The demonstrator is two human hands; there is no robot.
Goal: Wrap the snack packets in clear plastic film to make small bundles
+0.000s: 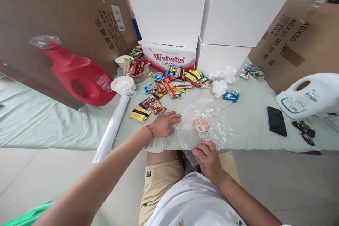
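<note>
A sheet of clear plastic film (219,127) lies crumpled near the table's front edge. On it rests a small orange-pink packet (200,126) with a barcode label. My left hand (164,124) is open and palm down at the film's left side, fingers spread. The fingers of my right hand (210,159) are curled on the film's near edge, where part of it hangs over the table edge. Just beyond my left hand are a brown cookie packet (156,106) and a yellow packet (140,114).
Wrapped snacks (172,81) are heaped before a Wahaba box (169,58). Left are a plastic roll (112,127), a paper bowl (124,86) and a red jug (76,74). Right are a blue packet (231,96), phone (277,121), keys (304,132) and white jug (308,95).
</note>
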